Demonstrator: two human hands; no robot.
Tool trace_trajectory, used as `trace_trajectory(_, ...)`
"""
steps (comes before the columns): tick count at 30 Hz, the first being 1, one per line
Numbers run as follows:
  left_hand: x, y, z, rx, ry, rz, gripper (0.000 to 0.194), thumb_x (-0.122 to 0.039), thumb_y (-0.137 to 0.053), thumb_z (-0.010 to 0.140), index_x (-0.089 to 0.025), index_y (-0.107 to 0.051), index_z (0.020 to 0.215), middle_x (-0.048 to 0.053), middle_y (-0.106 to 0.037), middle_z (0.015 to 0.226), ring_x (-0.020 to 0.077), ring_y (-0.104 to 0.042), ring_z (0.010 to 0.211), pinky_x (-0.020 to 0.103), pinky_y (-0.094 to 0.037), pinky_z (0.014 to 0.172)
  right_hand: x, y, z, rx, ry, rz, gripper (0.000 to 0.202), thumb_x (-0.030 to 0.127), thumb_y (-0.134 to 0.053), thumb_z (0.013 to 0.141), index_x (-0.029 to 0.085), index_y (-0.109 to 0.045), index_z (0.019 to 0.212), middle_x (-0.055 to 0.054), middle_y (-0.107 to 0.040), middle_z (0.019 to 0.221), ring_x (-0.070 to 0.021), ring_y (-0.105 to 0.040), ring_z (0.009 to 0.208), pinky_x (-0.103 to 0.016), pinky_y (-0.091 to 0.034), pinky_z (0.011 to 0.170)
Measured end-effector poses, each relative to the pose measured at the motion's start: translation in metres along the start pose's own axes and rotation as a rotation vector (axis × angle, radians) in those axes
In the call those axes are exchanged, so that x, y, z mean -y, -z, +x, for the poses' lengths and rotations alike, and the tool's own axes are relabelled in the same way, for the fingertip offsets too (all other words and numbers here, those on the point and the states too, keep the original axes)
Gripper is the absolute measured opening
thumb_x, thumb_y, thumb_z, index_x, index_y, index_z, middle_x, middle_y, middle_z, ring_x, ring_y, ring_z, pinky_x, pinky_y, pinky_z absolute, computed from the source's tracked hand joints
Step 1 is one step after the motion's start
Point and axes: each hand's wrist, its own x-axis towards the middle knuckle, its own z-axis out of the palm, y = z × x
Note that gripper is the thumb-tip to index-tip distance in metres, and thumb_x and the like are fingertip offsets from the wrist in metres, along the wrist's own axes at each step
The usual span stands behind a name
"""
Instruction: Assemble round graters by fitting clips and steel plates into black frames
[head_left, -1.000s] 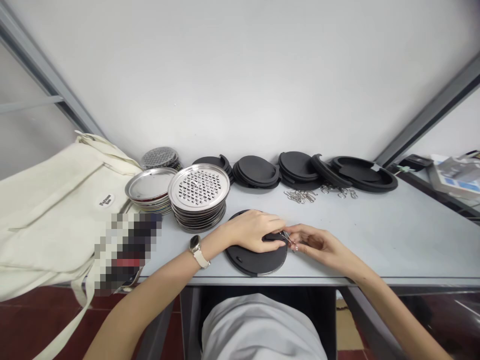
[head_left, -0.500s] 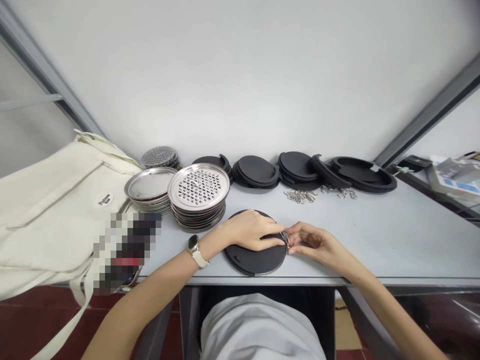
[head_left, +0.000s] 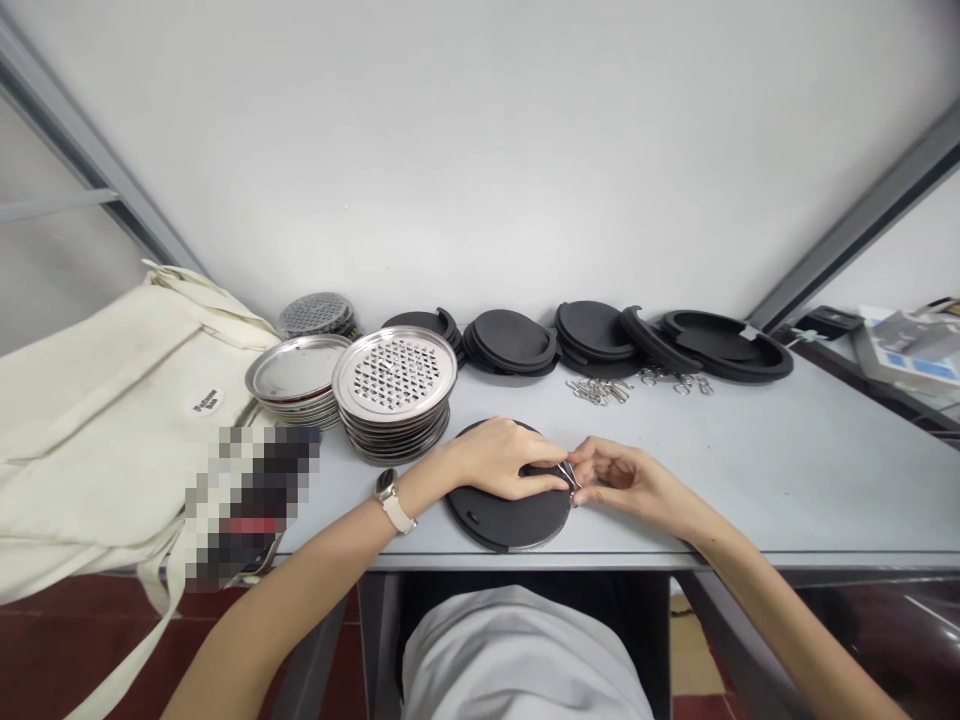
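A black round disc [head_left: 517, 520] lies flat near the front edge of the table, with a small slot at its lower left. My left hand [head_left: 510, 460] rests over the disc and holds it, thumb and forefinger reaching its right edge. At that edge my right hand [head_left: 619, 480] pinches a small metal wire clip [head_left: 571, 474] between thumb and fingers. The clip touches the disc's rim; whether it is hooked on I cannot tell. Behind the hands lies a pile of similar metal clips [head_left: 600, 391].
Left of the disc stands a stack of metal grater plates [head_left: 395, 375], beside stacked shallow metal plates [head_left: 300, 372]. Black round discs [head_left: 514, 338] and large black rings [head_left: 720, 345] line the wall. A cream cloth bag [head_left: 127, 400] covers the table's left end.
The metal clip has tilted slightly at the disc's edge, and my right fingers have shifted a little with it. My left hand stays on the disc.
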Motion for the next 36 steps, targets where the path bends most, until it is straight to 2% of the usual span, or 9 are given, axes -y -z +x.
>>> trace_trajectory(5, -0.0004, 0.0001, 0.0005, 0.026, 0.024, 0.032, 0.023, -0.039, -0.054, 0.092, -0.020, -0.053, 0.079, -0.002, -0.061, 0.072, 0.0131, -0.056, 0.064, 0.028, -0.027, 0.055, 0.0002, 0.0000, -0.0017, -0.027, 0.012, -0.031, 0.030, 0.038, -0.076, 0.079, 0.020, -0.060, 0.098, -0.002, -0.065, 0.084, -0.0173, -0.064, 0.082, -0.031, -0.050, 0.079)
trace_trajectory(13, -0.0003, -0.0008, 0.0004, 0.026, 0.022, 0.059, 0.026, -0.040, -0.053, 0.093, -0.020, -0.050, 0.077, -0.002, -0.060, 0.070, 0.0131, -0.055, 0.063, 0.028, -0.026, 0.054, -0.0040, 0.0005, -0.0031, -0.029, 0.030, -0.049, 0.040, 0.036, -0.074, 0.082, 0.021, -0.058, 0.115, -0.002, -0.066, 0.083, -0.0175, -0.064, 0.081, -0.031, -0.051, 0.080)
trace_trajectory(24, -0.0016, 0.0016, 0.0004, 0.036, 0.022, 0.045, 0.020, -0.039, -0.054, 0.093, -0.020, -0.057, 0.085, -0.001, -0.064, 0.076, 0.0136, -0.058, 0.067, 0.027, -0.030, 0.056, -0.0044, 0.0021, -0.0029, -0.020, 0.038, -0.065, 0.033, 0.033, -0.077, 0.079, 0.020, -0.062, 0.106, -0.002, -0.065, 0.083, -0.0171, -0.062, 0.081, -0.029, -0.049, 0.080)
trace_trajectory(36, -0.0022, 0.0015, 0.0004, 0.030, 0.021, 0.078, 0.022, -0.040, -0.054, 0.093, -0.020, -0.060, 0.088, -0.001, -0.064, 0.075, 0.0145, -0.060, 0.067, 0.028, -0.031, 0.055, -0.0048, 0.0000, -0.0036, -0.040, 0.079, -0.147, 0.034, 0.034, -0.073, 0.081, 0.020, -0.060, 0.109, -0.001, -0.060, 0.080, -0.0150, -0.056, 0.075, -0.029, -0.048, 0.076)
